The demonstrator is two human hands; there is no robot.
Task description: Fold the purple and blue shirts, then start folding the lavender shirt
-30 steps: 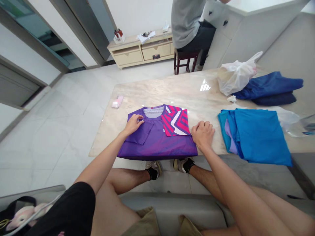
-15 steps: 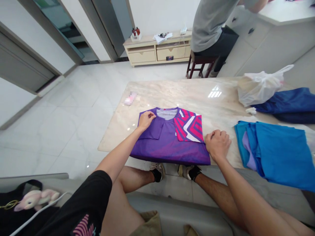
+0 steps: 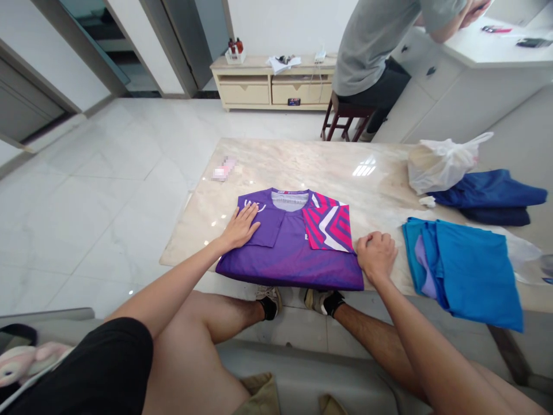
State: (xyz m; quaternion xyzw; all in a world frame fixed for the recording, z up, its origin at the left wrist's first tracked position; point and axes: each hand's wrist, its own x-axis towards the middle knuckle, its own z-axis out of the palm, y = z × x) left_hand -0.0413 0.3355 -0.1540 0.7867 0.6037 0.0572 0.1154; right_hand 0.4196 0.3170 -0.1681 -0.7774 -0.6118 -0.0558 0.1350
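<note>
We are spreading our left hand [image 3: 239, 227] flat and open now. A moment ago it was pinching up near the collar [image 3: 285, 200], and now it is pressing on the folded sleeve [image 3: 268, 227] of the purple shirt [image 3: 288, 262]. Our right hand [image 3: 375, 256] is staying curled, gripping nothing, on the table [image 3: 345, 173] just beside the shirt's lower corner. The shirt is lying right at the table's near edge, and the blue shirts [image 3: 466, 274] are lying to its right — a little apart.
</note>
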